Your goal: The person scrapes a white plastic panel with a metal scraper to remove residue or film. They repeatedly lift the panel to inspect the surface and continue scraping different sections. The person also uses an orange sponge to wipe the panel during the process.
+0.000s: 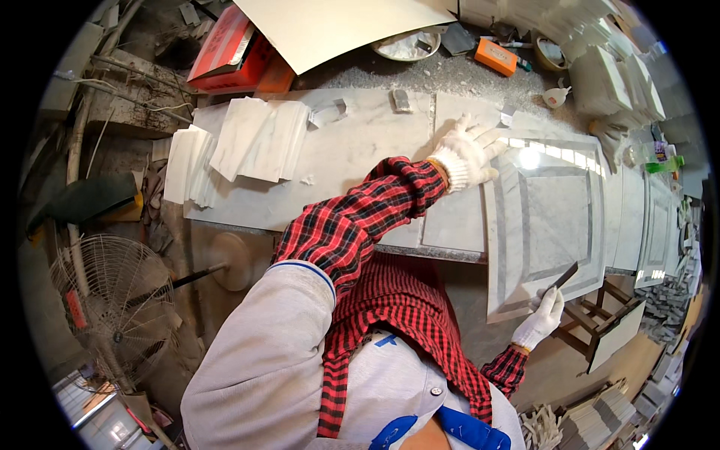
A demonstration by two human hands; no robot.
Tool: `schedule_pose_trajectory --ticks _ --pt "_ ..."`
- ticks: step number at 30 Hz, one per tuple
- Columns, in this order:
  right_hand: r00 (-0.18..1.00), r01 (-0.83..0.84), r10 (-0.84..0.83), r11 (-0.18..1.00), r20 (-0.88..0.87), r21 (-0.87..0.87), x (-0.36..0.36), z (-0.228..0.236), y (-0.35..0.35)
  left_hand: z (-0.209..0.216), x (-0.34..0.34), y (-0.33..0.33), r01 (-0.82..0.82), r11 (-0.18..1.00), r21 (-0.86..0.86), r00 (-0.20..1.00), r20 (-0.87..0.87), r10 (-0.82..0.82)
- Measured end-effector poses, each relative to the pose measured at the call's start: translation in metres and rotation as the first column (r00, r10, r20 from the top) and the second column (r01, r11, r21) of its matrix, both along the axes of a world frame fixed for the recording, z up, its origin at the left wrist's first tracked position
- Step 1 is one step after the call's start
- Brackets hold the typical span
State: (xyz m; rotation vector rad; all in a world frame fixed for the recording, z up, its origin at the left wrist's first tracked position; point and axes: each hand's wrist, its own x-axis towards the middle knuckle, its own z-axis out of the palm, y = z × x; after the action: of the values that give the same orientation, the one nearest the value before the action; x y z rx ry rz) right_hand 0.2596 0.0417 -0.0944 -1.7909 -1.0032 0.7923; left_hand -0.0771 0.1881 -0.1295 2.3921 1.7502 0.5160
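My left hand (469, 154), in a white knit glove, lies with its fingers spread at the upper left corner of a polished marble panel (555, 206). The panel has a grey inlaid frame pattern, and its near end juts past the table edge. My right hand (541, 321), also gloved, is closed round a dark flat strip (562, 277) at the panel's near edge. Whether the strip is a blade or a stone I cannot tell. Left of the panel, plain pale marble slabs (367, 172) cover the worktable.
Stacked white marble strips (259, 139) stand at the table's left. A small grey block (402, 101), an orange box (495, 58) and a bowl of white material (406, 46) are farther back. A wire-caged fan (116, 307) stands at left, a wooden stand (600, 319) at right.
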Motion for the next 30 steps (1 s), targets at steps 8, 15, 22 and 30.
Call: schedule_pose_trajectory --ticks 8,15,22,30 --pt "0.960 -0.244 0.249 0.968 -0.130 0.055 -0.017 0.008 0.020 0.014 0.010 -0.053 0.057 0.988 0.141 0.994 0.083 -0.069" --pt "0.813 -0.559 0.557 0.828 -0.170 0.037 0.015 0.006 0.041 0.047 0.108 -0.169 -0.426 0.838 -0.341 0.509 0.675 0.534" --pt "0.795 -0.576 0.592 0.805 -0.131 0.143 0.057 -0.005 0.069 0.010 0.155 -0.230 -0.144 0.552 -0.822 0.428 0.451 0.783" --pt "0.820 -0.556 0.573 0.802 -0.018 0.219 0.088 -0.011 0.059 -0.016 0.200 -0.225 -0.091 0.628 -0.773 0.102 0.620 0.778"
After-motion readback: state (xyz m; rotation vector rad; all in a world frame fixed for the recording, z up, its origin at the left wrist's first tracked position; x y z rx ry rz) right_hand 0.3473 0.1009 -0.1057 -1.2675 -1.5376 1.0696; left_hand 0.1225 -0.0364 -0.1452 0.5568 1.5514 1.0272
